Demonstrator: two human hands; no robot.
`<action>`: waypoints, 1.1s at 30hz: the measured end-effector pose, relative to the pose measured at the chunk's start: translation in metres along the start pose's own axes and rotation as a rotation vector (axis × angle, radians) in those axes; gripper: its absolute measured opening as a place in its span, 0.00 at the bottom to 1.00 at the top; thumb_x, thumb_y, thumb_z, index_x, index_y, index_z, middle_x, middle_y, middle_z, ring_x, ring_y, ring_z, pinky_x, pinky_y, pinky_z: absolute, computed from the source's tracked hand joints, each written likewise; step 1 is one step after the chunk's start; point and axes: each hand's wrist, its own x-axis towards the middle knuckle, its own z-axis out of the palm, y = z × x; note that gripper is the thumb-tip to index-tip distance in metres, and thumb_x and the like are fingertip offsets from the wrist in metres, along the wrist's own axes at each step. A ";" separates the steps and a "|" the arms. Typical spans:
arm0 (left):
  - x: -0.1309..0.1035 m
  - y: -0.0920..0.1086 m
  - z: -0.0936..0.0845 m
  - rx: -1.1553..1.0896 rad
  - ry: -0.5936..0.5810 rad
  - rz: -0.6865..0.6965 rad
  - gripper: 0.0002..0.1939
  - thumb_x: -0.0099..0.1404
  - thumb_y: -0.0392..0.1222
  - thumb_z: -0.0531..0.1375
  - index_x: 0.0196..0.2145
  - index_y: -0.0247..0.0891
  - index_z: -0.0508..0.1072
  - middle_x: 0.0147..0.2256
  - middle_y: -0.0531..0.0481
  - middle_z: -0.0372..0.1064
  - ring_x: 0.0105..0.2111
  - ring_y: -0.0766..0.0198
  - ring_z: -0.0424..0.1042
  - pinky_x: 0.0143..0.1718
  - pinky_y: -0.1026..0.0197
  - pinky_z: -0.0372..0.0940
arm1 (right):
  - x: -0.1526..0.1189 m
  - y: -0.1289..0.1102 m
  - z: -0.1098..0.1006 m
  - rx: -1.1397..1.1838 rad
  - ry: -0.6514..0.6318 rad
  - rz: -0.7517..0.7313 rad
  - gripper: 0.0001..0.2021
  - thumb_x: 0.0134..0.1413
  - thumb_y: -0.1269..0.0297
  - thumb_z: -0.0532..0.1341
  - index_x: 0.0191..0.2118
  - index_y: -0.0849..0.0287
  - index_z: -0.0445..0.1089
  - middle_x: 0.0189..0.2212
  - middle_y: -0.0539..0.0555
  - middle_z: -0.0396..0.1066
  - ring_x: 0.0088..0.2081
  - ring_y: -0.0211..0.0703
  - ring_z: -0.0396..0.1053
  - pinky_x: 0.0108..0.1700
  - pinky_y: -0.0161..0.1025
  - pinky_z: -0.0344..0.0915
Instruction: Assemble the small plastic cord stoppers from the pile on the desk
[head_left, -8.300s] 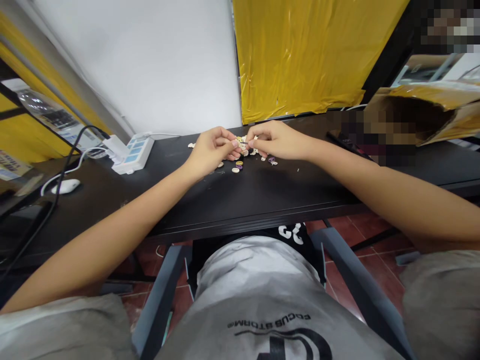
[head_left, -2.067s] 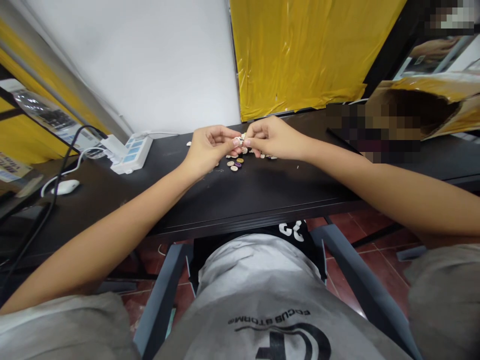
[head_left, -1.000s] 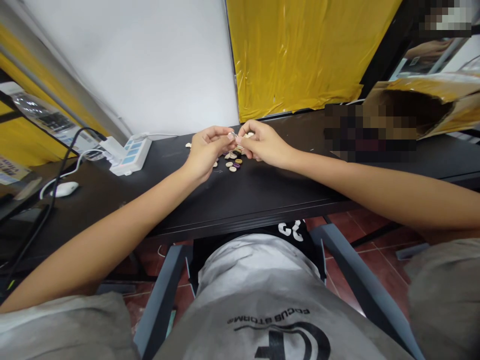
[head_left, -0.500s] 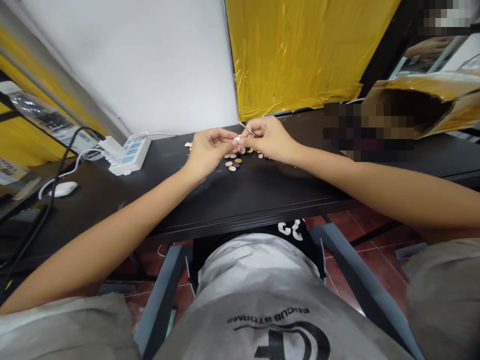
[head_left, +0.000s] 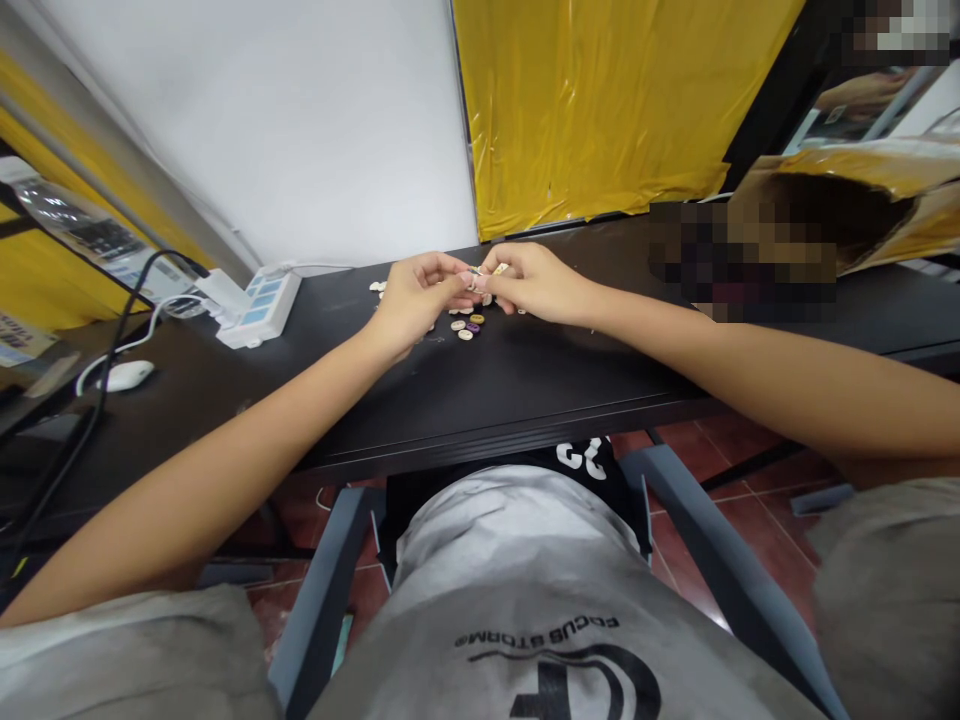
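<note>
My left hand [head_left: 418, 300] is closed in a pinch, with a small pale button-like disc [head_left: 474, 281] at its fingertips. Facing it, my right hand [head_left: 536, 280] is also closed, thumb and fingers together close by the same disc. What lies inside the right fingers is mostly hidden. On the table just below the hands lie several small oval button-like discs, mostly cream; a yellow disc [head_left: 477, 319] and a purple disc [head_left: 472, 327] touch or nearly touch there. More pale discs [head_left: 376, 287] show beyond my left wrist.
The black table [head_left: 480, 390] meets a white wall and a yellow-wrapped panel [head_left: 600, 110]. To the left are a power strip [head_left: 264, 312] with cables, a white mouse [head_left: 127, 376] and a plastic bottle [head_left: 82, 225]. At right stands an open cardboard box [head_left: 892, 220], partly blurred.
My right hand has lowered slightly and its fingers have turned. The thin metal rod with a red part that stuck up from it is no longer clearly seen. The left hand stays nearly in place.
</note>
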 end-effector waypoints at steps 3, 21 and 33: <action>0.001 0.000 0.000 -0.029 0.007 -0.022 0.08 0.67 0.28 0.70 0.33 0.33 0.77 0.30 0.46 0.80 0.31 0.61 0.84 0.43 0.58 0.81 | -0.001 0.001 -0.002 -0.096 0.013 -0.066 0.07 0.72 0.71 0.61 0.37 0.57 0.68 0.21 0.47 0.68 0.24 0.40 0.66 0.31 0.38 0.59; -0.002 0.001 -0.008 0.089 -0.073 0.121 0.10 0.61 0.35 0.77 0.38 0.30 0.82 0.33 0.44 0.83 0.36 0.56 0.86 0.47 0.55 0.82 | 0.001 0.003 -0.007 -0.217 -0.044 -0.201 0.09 0.64 0.78 0.61 0.32 0.60 0.71 0.21 0.46 0.67 0.25 0.36 0.62 0.31 0.37 0.55; 0.000 0.005 -0.011 -0.023 -0.056 0.142 0.12 0.59 0.36 0.79 0.35 0.31 0.81 0.30 0.47 0.82 0.32 0.59 0.85 0.42 0.59 0.82 | -0.004 -0.008 0.001 0.027 -0.027 -0.101 0.13 0.71 0.77 0.59 0.32 0.58 0.66 0.18 0.46 0.67 0.22 0.34 0.61 0.27 0.35 0.55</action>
